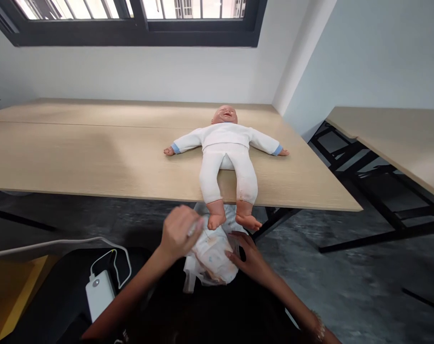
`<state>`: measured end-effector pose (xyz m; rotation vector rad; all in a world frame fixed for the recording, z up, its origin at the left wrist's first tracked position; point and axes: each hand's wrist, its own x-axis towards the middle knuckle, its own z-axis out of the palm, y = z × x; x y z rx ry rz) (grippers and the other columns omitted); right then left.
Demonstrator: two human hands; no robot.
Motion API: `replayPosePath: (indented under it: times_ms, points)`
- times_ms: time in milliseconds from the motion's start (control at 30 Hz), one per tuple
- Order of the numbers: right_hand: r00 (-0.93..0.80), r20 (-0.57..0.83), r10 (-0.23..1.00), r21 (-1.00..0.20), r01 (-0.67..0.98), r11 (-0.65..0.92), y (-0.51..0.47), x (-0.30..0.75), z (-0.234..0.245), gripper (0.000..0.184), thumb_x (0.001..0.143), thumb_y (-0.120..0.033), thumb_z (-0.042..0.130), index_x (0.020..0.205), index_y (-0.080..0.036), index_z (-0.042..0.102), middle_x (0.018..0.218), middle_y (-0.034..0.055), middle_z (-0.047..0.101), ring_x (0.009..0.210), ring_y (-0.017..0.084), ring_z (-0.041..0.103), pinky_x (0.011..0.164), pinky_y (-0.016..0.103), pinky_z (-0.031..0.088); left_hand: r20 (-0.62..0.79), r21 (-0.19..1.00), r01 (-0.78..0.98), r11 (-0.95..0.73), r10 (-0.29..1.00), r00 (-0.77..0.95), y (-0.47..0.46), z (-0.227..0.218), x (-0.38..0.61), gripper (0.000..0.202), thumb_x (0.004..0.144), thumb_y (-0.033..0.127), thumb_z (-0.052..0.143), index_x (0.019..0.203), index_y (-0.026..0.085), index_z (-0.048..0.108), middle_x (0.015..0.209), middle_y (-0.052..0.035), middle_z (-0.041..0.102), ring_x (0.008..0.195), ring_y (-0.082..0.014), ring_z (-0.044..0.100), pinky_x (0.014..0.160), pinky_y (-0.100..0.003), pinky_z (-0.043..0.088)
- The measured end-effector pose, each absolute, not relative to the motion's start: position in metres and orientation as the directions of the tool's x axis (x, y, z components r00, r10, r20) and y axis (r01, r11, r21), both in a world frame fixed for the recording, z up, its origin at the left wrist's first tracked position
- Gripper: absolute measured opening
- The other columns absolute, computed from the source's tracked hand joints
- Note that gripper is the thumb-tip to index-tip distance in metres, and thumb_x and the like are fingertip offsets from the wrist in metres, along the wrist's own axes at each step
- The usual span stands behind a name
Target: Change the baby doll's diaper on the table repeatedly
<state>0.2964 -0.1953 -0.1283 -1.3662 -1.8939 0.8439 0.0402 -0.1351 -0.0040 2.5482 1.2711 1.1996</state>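
Observation:
A baby doll (pixel 227 153) in a white suit with blue cuffs lies on its back on the wooden table (pixel 95 153), arms spread, its bare feet hanging over the near edge. Below the feet, in my lap, I hold a crumpled white diaper (pixel 211 258). My left hand (pixel 179 231) is closed on the diaper's upper left part, pinching its edge. My right hand (pixel 247 258) presses fingers against the diaper's right side and grips it.
A white power bank (pixel 99 292) with a white cable (pixel 116 260) rests on my left thigh. A second wooden table (pixel 392 138) on a black frame stands to the right. The floor is dark grey. A window runs along the back wall.

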Motion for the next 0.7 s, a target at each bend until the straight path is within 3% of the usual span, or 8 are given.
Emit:
replayPosePath:
  times_ms: [33, 100, 200, 267, 400, 500, 600, 700]
  points:
    - [-0.269, 0.103, 0.958, -0.804, 0.545, 0.240, -0.194, 0.295, -0.130, 0.050, 0.094, -0.048, 0.065, 0.136, -0.021, 0.060, 0.141, 0.0156, 0.059, 0.135, 0.035, 0.054, 0.115, 0.056, 0.046, 0.536, 0.331, 0.610, -0.720, 0.675, 0.506, -0.147, -0.011, 0.039, 0.030, 0.104, 0.038, 0.045, 0.085, 0.025, 0.064, 0.078, -0.0060, 0.070, 0.077, -0.0231, 0.065, 0.072, -0.040, 0.053]
    - [-0.304, 0.075, 0.950, -0.811, 0.536, 0.236, -0.190, 0.291, -0.128, 0.055, 0.092, -0.048, 0.067, 0.139, -0.020, 0.059, 0.142, 0.0155, 0.059, 0.136, 0.035, 0.054, 0.116, 0.056, 0.046, 0.303, 0.362, 0.565, -0.741, 0.667, 0.681, -0.165, -0.025, 0.039, 0.028, 0.100, 0.049, 0.055, 0.097, 0.027, 0.070, 0.095, -0.0065, 0.074, 0.094, -0.0259, 0.067, 0.085, -0.043, 0.056]
    - [-0.324, 0.061, 0.944, -0.819, 0.524, 0.233, -0.184, 0.284, -0.122, 0.049, 0.093, -0.043, 0.064, 0.135, -0.018, 0.061, 0.134, 0.0161, 0.065, 0.127, 0.034, 0.061, 0.111, 0.055, 0.049, 0.029, 0.469, 0.615, -0.634, 0.708, 0.706, -0.174, -0.041, 0.042, 0.054, 0.086, 0.065, 0.072, 0.127, 0.030, 0.069, 0.131, -0.0071, 0.069, 0.130, -0.0323, 0.058, 0.113, -0.050, 0.049]
    - [-0.318, 0.059, 0.946, -0.826, 0.516, 0.225, -0.181, 0.281, -0.119, 0.040, 0.094, -0.037, 0.059, 0.128, -0.017, 0.064, 0.127, 0.0158, 0.068, 0.120, 0.033, 0.064, 0.107, 0.054, 0.052, -0.077, 0.489, 0.662, -0.569, 0.727, 0.682, -0.173, -0.046, 0.044, 0.063, 0.085, 0.062, 0.075, 0.139, 0.031, 0.064, 0.146, -0.0081, 0.061, 0.143, -0.0349, 0.047, 0.123, -0.054, 0.038]
    - [-0.260, 0.081, 0.962, -0.871, 0.450, 0.195, -0.175, 0.276, -0.115, 0.026, 0.093, -0.031, 0.052, 0.113, -0.019, 0.066, 0.113, 0.0131, 0.072, 0.108, 0.030, 0.069, 0.099, 0.049, 0.055, -0.160, 0.451, 0.728, -0.516, 0.755, 0.635, -0.167, -0.044, 0.046, 0.054, 0.093, 0.049, 0.069, 0.144, 0.034, 0.061, 0.160, -0.0078, 0.048, 0.154, -0.0365, 0.035, 0.129, -0.064, 0.019]
    - [-0.190, 0.057, 0.980, -0.943, 0.312, 0.115, -0.170, 0.273, -0.107, 0.024, 0.092, -0.041, 0.056, 0.102, -0.020, 0.065, 0.102, 0.0111, 0.072, 0.099, 0.029, 0.070, 0.092, 0.047, 0.057, -0.201, 0.462, 0.724, -0.512, 0.735, 0.648, -0.162, -0.037, 0.043, 0.079, 0.082, 0.060, 0.078, 0.153, 0.036, 0.052, 0.167, -0.0090, 0.039, 0.159, -0.0413, 0.022, 0.127, -0.072, 0.009]
    - [-0.084, -0.123, 0.989, -0.991, 0.055, -0.119, -0.163, 0.273, -0.094, 0.034, 0.082, -0.055, 0.067, 0.094, -0.023, 0.064, 0.097, 0.0097, 0.073, 0.097, 0.032, 0.072, 0.090, 0.049, 0.059, -0.231, 0.518, 0.677, -0.522, 0.677, 0.699, -0.157, -0.032, 0.037, 0.110, 0.068, 0.071, 0.083, 0.162, 0.034, 0.038, 0.171, -0.0121, 0.027, 0.161, -0.0439, 0.012, 0.125, -0.075, 0.003]
    - [-0.073, -0.355, 0.932, -0.905, -0.223, -0.363, -0.159, 0.275, -0.079, 0.045, 0.068, -0.057, 0.081, 0.099, -0.027, 0.067, 0.108, 0.0070, 0.077, 0.113, 0.037, 0.071, 0.101, 0.050, 0.057, -0.183, 0.536, 0.656, -0.532, 0.685, 0.705, -0.153, -0.031, 0.030, 0.115, 0.068, 0.066, 0.085, 0.164, 0.035, 0.031, 0.173, -0.0111, 0.022, 0.161, -0.0416, 0.010, 0.128, -0.071, 0.007]
